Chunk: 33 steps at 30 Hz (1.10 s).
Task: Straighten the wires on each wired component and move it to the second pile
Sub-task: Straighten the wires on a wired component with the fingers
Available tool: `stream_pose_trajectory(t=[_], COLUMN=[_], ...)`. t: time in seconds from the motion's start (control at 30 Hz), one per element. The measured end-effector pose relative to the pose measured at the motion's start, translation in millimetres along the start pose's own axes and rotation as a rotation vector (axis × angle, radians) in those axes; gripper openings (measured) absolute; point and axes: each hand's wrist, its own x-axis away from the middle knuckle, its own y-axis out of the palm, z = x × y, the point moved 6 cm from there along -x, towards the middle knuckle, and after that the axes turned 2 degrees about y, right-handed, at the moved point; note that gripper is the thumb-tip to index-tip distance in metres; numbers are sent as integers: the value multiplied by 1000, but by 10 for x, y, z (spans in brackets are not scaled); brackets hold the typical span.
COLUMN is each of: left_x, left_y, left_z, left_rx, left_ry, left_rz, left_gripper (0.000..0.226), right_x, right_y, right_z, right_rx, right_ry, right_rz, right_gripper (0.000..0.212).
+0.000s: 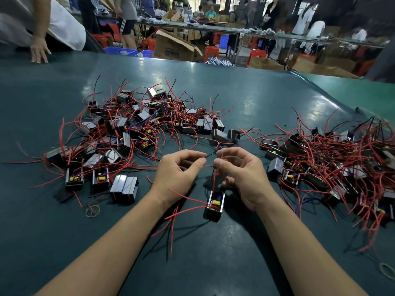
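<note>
A large pile (136, 127) of wired components is lying on the green table (245, 99) at left, just beyond the left hand (178, 169), which is pinching a thin black wire (208, 155). The right hand (241, 174) is gripping red wires (215, 178) rising from the component (215, 205) hanging below it, while the second pile (333, 163) is sprawling at right.

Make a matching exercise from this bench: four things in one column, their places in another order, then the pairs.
Things:
1. component being worked on
2. left pile
3. right pile
4. rubber band

Places:
A. far right side of the table
B. under the hands, between the wrists
C. near the left pile's front edge
D. centre-left of the table

Pairs: 1-B, 2-D, 3-A, 4-C
</note>
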Motion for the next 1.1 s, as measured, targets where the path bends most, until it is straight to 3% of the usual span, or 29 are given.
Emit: stream_pose_trajectory(t=[0.2, 0.5, 0.8, 1.1], left_x=[3, -5, 22, 18], left_y=[-81, 71, 39, 67], left_z=[28, -15, 51, 67], left_rx=[72, -244, 124, 154], left_ry=[39, 82, 5, -12], left_rz=[136, 2, -10, -54], left_gripper=[12, 11, 7, 9], right_x=[-6, 20, 18, 1], right_y=[-39, -47, 43, 44], right_z=[19, -8, -19, -9], right_rx=[-21, -12, -2, -25], right_ry=[39, 44, -39, -50], right_rz=[57, 64, 1, 6], right_gripper=[12, 3, 4, 3])
